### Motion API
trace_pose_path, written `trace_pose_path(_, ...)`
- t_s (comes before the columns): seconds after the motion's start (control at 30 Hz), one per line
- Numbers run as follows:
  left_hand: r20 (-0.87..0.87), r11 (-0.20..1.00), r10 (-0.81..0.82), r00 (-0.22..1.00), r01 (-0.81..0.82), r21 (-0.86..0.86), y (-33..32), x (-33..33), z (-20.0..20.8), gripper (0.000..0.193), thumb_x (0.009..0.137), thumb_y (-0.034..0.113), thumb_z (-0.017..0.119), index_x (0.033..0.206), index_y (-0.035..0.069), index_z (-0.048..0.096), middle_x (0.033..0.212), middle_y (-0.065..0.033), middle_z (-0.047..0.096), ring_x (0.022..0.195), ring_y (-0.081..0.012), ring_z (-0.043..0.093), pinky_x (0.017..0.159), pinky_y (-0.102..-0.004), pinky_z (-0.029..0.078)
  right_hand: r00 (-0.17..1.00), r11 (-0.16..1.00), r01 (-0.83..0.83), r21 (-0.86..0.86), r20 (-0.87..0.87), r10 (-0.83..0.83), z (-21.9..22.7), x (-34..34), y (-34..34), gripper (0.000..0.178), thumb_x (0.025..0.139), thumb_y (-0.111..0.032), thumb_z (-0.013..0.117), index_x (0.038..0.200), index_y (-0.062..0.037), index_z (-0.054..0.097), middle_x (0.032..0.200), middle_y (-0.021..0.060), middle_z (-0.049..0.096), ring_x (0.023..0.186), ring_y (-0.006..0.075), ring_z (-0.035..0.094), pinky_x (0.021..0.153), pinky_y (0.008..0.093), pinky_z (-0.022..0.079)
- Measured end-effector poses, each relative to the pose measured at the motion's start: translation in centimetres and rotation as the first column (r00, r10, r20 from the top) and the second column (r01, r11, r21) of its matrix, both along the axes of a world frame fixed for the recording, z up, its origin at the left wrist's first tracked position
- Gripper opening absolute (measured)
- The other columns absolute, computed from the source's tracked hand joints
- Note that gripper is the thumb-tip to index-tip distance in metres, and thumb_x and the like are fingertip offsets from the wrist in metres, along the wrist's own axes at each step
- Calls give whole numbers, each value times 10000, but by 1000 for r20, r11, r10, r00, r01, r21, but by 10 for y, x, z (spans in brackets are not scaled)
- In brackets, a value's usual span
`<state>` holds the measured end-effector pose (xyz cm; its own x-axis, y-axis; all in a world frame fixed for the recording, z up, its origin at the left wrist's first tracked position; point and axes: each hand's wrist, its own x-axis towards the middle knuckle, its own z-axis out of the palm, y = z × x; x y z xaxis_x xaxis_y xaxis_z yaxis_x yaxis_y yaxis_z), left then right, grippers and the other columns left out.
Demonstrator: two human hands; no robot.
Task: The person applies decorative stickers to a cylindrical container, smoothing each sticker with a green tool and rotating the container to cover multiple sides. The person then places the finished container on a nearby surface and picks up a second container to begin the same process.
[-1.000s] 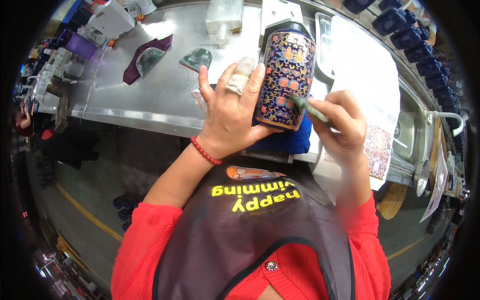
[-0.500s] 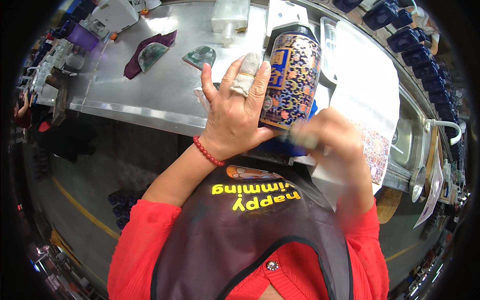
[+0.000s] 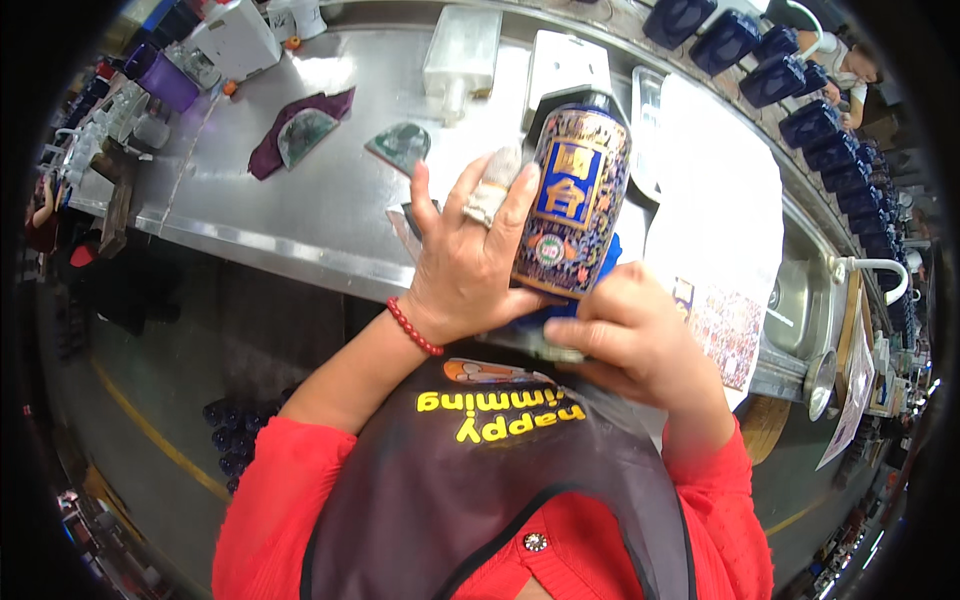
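Observation:
A dark blue bottle [image 3: 575, 195] with a colourful floral wrap and a blue-and-gold label lies tilted at the bench edge, its neck pointing away from me. My left hand [image 3: 470, 240] holds it from the left, thumb by its base and index finger along its side, the other fingers spread. A pale cloth finger cover [image 3: 488, 190] is on one finger. Near the bottle's base, my right hand [image 3: 630, 335] is closed on a small pale-greenish piece [image 3: 553, 350], mostly hidden and blurred. Something blue shows beneath the bottle.
Green flat pieces, one [image 3: 402, 145] bare and one [image 3: 305, 135] on a maroon cloth [image 3: 268, 150], lie on the metal bench [image 3: 250, 215]. A clear bottle [image 3: 462, 55] and white box [image 3: 568, 65] stand behind. Printed sheets [image 3: 725, 325] lie right, near a sink [image 3: 795, 285]; blue bottles [image 3: 725, 42] line the back.
The bottle has turned so its label faces up more, and it sits lower in view. My right hand has moved left and down toward the bottle's base. My left hand stays against the bottle.

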<state>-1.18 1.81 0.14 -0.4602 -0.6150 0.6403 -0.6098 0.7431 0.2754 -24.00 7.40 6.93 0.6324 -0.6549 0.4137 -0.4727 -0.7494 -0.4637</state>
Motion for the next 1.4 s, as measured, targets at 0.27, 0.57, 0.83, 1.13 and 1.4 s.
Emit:
trace_pose_path(0.27, 21, 992, -9, 1000, 6, 125, -2, 4, -4, 1121, 740, 717, 769, 1510, -25, 434, 1334, -195, 611, 1419, -402, 406, 1156, -741, 48, 943, 891, 294, -346, -49, -330, 20, 0, -36, 296, 760, -40, 777, 1043, -118, 739, 816, 43, 574, 728, 225, 592, 700, 364, 461)
trace_pose_path(0.57, -32, 994, -30, 999, 33, 106, 2, 1, 1, 1067, 714, 612, 842, 1506, 17, 444, 1442, -206, 521, 1430, -392, 401, 1158, -731, 44, 899, 797, 345, -495, -68, -432, 21, -3, -57, 207, 812, -90, 754, 1014, -129, 725, 803, 32, 581, 723, 196, 602, 700, 364, 470)
trace_pose_path(0.83, 45, 997, 3, 999, -7, 79, 3, 10, 6, 1014, 756, 626, 808, 1480, 3, 465, 1346, -213, 588, 1435, -402, 406, 1154, -740, 50, 823, 822, 564, -83, 131, -552, 25, -5, -72, 285, 823, -86, 830, 1083, -74, 715, 866, 66, 640, 729, 199, 646, 657, 355, 505)
trace_pose_path(1.13, -62, 977, 1, 998, 12, 215, 8, 0, -7, 1045, 740, 630, 823, 1471, 5, 415, 1436, -179, 513, 1431, -421, 388, 1151, -733, 55, 852, 850, 523, -66, 42, -521, 37, 2, -80, 199, 826, -129, 779, 1004, -75, 710, 793, 77, 606, 724, 269, 617, 709, 399, 482)
trace_pose_path(1.4, -32, 990, 21, 999, -16, 139, 4, 6, -2, 955, 738, 612, 837, 1399, 9, 503, 1367, -169, 571, 1377, -400, 462, 1140, -754, 70, 949, 904, 257, 341, 90, -304, 27, -2, -57, 251, 811, -89, 818, 1046, -97, 733, 864, 68, 642, 827, 274, 639, 839, 405, 488)
